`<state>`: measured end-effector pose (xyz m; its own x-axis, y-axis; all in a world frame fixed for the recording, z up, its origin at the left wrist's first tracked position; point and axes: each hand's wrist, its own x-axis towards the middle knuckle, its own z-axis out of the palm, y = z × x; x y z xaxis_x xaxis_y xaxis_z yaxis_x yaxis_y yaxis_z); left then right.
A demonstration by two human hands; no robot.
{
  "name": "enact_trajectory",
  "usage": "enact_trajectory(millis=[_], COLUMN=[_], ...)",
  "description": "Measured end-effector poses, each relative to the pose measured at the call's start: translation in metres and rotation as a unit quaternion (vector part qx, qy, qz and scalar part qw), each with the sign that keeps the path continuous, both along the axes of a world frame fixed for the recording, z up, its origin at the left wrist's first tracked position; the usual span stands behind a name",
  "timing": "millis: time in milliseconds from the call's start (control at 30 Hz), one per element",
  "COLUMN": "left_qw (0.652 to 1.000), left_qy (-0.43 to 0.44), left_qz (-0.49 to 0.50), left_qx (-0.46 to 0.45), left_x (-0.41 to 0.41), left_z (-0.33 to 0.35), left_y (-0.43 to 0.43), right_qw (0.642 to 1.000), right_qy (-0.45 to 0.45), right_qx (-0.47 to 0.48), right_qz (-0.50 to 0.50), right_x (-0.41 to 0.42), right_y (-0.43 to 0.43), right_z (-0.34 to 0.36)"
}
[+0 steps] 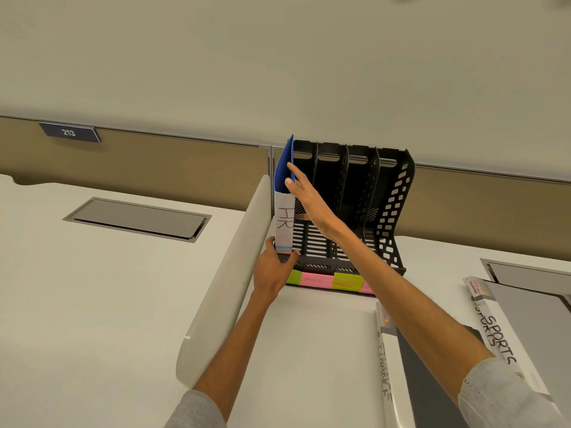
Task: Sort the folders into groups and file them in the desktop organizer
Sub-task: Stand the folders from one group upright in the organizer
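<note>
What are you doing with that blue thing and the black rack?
A person is filing folders. The left hand grips the bottom of a blue folder marked HR, standing it in the leftmost slot of the black organizer. The right hand steadies its top edge with straight fingers. The other slots look empty. A FINANCE folder and a SPORTS folder lie on the desk to the right.
</note>
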<state>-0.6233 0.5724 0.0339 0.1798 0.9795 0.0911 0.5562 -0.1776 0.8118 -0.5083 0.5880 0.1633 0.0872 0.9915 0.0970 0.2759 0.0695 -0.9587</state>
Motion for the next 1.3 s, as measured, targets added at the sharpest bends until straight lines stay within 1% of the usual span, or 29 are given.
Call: enact_trajectory(millis=[133, 300, 400, 533, 600, 800, 1000, 1167, 1300], left_qw=[1.0, 0.998, 0.997, 0.993, 0.992, 0.992, 0.99, 0.986, 0.981], left_qy=[-0.003, -0.007, -0.014, -0.006, 0.004, 0.007, 0.012, 0.013, 0.036], left_qz=[0.017, 0.048, 0.038, 0.022, 0.006, -0.063, -0.12, -0.133, -0.155], left_qx=[0.001, 0.033, 0.061, 0.117, 0.127, 0.113, 0.079, 0.103, 0.11], left_x=[-0.001, -0.004, -0.002, 0.011, 0.023, 0.073, 0.141, 0.212, 0.277], left_z=[-0.003, 0.005, 0.01, 0.017, 0.02, 0.021, 0.015, 0.013, 0.009], left_y=[-0.009, -0.033, -0.05, -0.073, -0.085, -0.13, -0.168, -0.212, -0.244], right_qw=[1.0, 1.0, 0.999, 0.997, 0.996, 0.989, 0.975, 0.963, 0.956], right_qy=[0.005, 0.01, -0.002, 0.009, 0.009, 0.004, -0.037, -0.014, -0.02], right_qx=[-0.009, -0.008, -0.011, -0.011, -0.01, -0.018, -0.039, -0.07, -0.077], right_qz=[0.004, -0.014, -0.037, -0.071, -0.091, -0.146, -0.214, -0.262, -0.283], right_x=[0.003, 0.015, 0.026, 0.046, 0.061, 0.116, 0.194, 0.279, 0.348], right_y=[-0.017, -0.047, -0.07, -0.107, -0.125, -0.184, -0.244, -0.297, -0.341], right_z=[0.005, 0.005, 0.002, -0.002, -0.005, -0.012, -0.034, -0.057, -0.068])
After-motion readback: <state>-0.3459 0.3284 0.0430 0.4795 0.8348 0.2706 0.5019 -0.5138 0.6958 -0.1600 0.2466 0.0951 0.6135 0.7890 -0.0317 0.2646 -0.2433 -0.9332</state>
